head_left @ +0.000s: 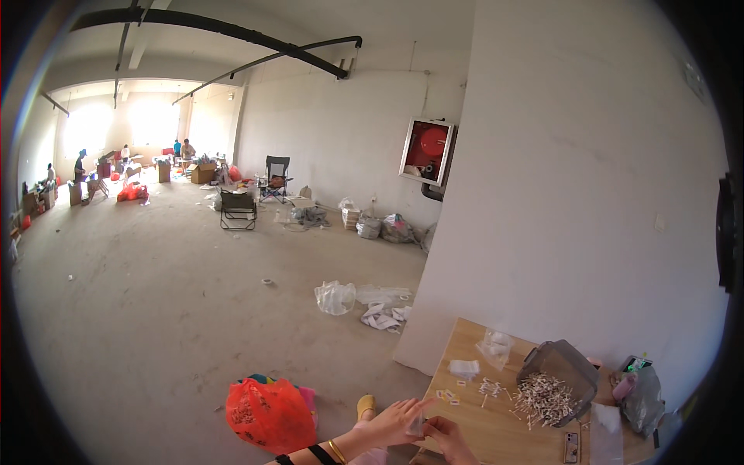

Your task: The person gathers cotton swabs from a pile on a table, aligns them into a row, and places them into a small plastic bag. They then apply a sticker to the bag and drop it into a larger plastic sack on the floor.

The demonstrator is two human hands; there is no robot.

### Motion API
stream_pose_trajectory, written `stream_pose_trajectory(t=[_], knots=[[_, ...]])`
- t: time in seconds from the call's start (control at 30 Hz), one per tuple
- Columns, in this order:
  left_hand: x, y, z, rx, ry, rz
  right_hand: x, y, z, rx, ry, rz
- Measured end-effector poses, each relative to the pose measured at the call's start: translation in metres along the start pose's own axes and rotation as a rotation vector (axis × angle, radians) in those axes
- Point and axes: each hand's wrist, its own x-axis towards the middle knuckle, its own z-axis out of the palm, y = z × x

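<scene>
My left hand, with a gold bangle and a black band at the wrist, reaches over the near left edge of the wooden table. Its fingers point toward the right. Between it and my right hand is a small clear plastic bag, pinched by both hands. What is inside the bag is too small to tell. Just beyond my hands lie small yellow-and-white cards and a few loose short sticks. A heap of similar white sticks with darker ends spills from a tipped grey bin.
Clear bags lie toward the table's far side. A phone and a grey plastic bag are on the right. A red bag stands on the floor at left. Folding chairs and several people are farther off.
</scene>
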Motion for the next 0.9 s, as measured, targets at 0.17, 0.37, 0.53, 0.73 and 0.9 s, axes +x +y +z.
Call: stream_pose_trajectory(t=[0.17, 0.37, 0.53, 0.73, 0.9], knots=[[0.001, -0.004, -0.001, -0.018, 0.047, 0.005, -0.002, -0.007, -0.011, -0.433, 0.026, -0.140], [-0.007, -0.006, -0.001, 0.029, 0.013, -0.054, -0.022, -0.032, 0.017, -0.405, 0.072, -0.072], [-0.011, -0.011, 0.003, 0.064, -0.006, -0.070, -0.020, -0.031, 0.017, -0.448, 0.062, -0.043], [-0.012, -0.012, 0.003, 0.025, -0.013, -0.073, -0.022, -0.027, 0.020, -0.433, 0.079, 0.011], [-0.013, -0.016, 0.009, 0.028, -0.097, -0.097, -0.023, -0.016, 0.015, -0.479, 0.117, 0.094]])
